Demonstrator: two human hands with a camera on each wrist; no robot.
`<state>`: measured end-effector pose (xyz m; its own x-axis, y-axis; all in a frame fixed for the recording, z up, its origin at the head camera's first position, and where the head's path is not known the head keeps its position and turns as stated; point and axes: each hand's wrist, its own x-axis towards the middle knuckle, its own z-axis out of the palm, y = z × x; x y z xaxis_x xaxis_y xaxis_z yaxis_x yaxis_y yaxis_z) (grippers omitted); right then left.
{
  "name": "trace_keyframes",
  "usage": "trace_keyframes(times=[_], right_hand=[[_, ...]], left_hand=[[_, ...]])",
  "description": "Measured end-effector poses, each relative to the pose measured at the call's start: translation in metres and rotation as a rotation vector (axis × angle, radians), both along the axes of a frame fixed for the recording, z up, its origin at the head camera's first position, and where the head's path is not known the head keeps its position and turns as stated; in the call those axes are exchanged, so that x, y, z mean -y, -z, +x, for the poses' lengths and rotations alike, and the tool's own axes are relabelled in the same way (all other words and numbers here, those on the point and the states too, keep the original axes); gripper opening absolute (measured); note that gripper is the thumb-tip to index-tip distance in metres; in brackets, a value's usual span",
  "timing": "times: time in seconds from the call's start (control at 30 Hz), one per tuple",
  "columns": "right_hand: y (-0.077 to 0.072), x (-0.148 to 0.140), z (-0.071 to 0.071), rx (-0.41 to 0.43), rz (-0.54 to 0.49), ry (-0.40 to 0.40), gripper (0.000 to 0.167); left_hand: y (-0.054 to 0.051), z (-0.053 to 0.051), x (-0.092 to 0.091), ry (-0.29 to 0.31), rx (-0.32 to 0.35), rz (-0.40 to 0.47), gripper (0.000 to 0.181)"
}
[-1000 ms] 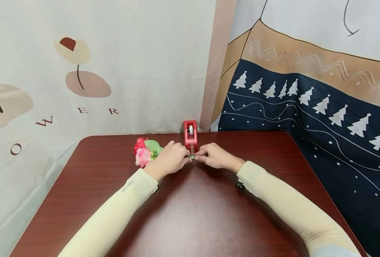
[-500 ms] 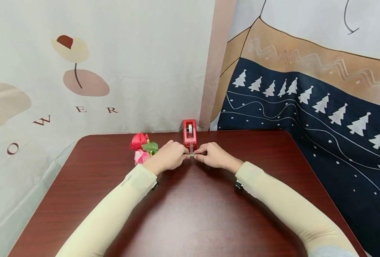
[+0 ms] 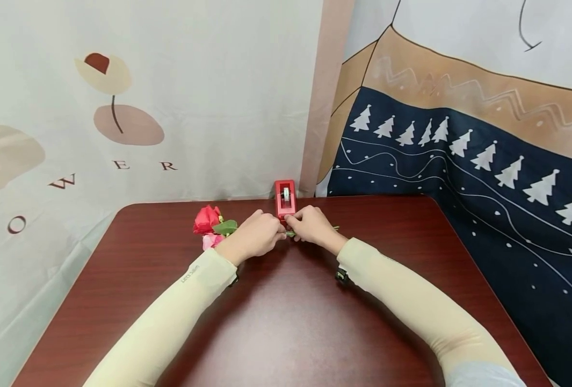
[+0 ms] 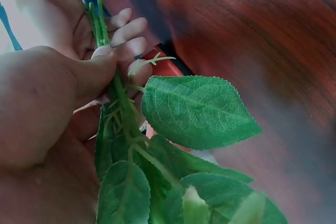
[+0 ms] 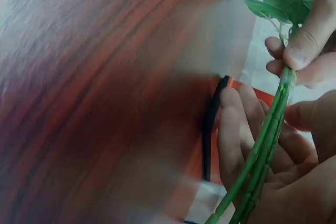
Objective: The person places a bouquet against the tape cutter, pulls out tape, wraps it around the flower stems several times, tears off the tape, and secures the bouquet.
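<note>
My left hand (image 3: 259, 235) pinches the green stems (image 5: 270, 129) of a small bunch of roses, thumb on top. A red rose (image 3: 207, 219) and a pink rose (image 3: 211, 241) stick out to its left, with green leaves (image 4: 199, 111) behind the grip. Close by, my right hand (image 3: 312, 224) touches the front end of a red tape dispenser (image 3: 286, 194). In the right wrist view its fingers lie fairly straight behind the stems, which cross its palm; the thumb (image 5: 299, 116) is near them. Whether it holds tape is hidden.
The dark red-brown table (image 3: 286, 322) reaches toward me. Right behind its far edge hang a pale curtain (image 3: 227, 107) with printed flowers and a navy cloth (image 3: 411, 156) with white trees.
My right hand has let go of the stems and slid left and up to the dispenser's front, covering the tape strip. Stem ends now show right of it. The roses turned slightly.
</note>
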<state>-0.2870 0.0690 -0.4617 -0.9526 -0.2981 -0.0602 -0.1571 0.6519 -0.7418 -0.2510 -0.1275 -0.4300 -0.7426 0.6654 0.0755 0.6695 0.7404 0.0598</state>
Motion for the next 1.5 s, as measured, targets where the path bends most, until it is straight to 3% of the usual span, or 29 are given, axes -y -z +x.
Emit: trace_keyframes(times=[0.17, 0.5, 1.03, 1.5], right_hand=[[0.002, 0.005, 0.001, -0.027, -0.011, 0.037, 0.033], [0.005, 0.005, 0.0, -0.069, -0.004, 0.002, 0.029], [0.003, 0.006, 0.003, -0.125, 0.009, 0.021, 0.028], [0.011, 0.009, 0.005, -0.188, 0.052, 0.04, 0.029]], left_hand=[[-0.001, -0.001, 0.001, -0.014, -0.009, -0.018, 0.017], [-0.001, 0.0, 0.001, -0.01, -0.011, -0.006, 0.017], [-0.002, 0.001, 0.0, -0.013, -0.02, -0.002, 0.019], [-0.002, 0.003, -0.001, -0.026, -0.024, -0.013, 0.018]])
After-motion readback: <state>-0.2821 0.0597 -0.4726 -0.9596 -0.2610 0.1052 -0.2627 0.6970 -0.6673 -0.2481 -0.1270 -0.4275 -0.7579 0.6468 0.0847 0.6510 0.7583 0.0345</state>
